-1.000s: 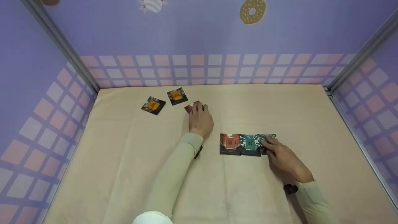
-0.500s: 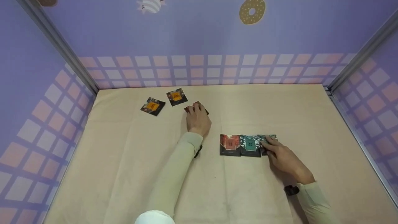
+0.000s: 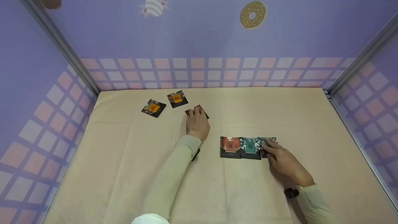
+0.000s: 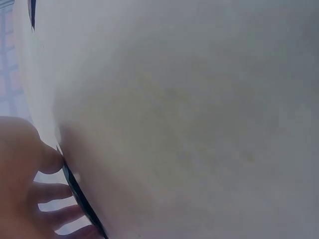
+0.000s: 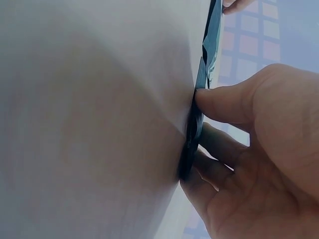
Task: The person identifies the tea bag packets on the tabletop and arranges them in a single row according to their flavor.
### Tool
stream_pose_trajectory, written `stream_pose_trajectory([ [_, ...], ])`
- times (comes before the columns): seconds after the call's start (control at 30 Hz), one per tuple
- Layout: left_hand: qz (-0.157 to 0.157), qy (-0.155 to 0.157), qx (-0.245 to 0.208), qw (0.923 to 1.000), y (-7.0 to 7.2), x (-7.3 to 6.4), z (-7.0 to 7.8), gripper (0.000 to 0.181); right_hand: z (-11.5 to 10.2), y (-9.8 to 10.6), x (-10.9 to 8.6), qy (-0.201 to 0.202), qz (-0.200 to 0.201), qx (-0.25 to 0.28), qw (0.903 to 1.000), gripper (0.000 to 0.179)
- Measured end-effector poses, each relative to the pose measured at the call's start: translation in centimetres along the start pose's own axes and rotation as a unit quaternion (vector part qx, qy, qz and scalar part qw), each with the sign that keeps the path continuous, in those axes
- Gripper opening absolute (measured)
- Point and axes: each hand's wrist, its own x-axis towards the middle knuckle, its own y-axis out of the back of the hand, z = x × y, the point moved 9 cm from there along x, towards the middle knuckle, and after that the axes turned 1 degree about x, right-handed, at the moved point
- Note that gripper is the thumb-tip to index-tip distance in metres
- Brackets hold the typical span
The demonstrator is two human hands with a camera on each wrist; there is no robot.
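The left hand (image 3: 198, 126) grips a red packet (image 3: 205, 114) near the far edge of the table (image 3: 279, 112), left of centre. The right hand (image 3: 286, 161) grips a green packet (image 3: 273, 140), rightmost in a row nearer the right edge.

We cannot read any wording: small dark characters sit on the nearer orange label (image 3: 154, 108), the farther orange label (image 3: 177, 98), the red label (image 3: 230, 146) and the teal label (image 3: 250, 146) of the square packets (image 3: 230, 148), too tiny and blurred for us to make out.
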Motion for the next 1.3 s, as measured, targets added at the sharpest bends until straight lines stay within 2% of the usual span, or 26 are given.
stream_pose_trajectory([
  [0.37, -0.012, -0.029, 0.012, 0.9995, 0.1, -1.5, -0.1, 0.046, 0.1, 0.0, 0.0, -0.003, -0.006, 0.003, 1.0, 0.046],
  [0.77, -0.013, -0.058, 0.003, 0.9982, 0.5, -3.1, -0.1, 0.043, 0.2, -0.1, 0.0, -0.014, -0.013, 0.002, 0.9998, 0.047],
  [0.93, -0.012, -0.077, 0.017, 0.9968, 0.5, -3.8, 0.1, 0.043, 0.2, 0.0, 0.0, -0.002, -0.011, 0.008, 0.9999, 0.046],
  [1.3, -0.042, -0.114, 0.014, 0.9925, 0.2, -6.1, 0.6, 0.046, -0.1, 0.1, -0.1, 0.004, -0.013, 0.004, 0.9999, 0.046],
])
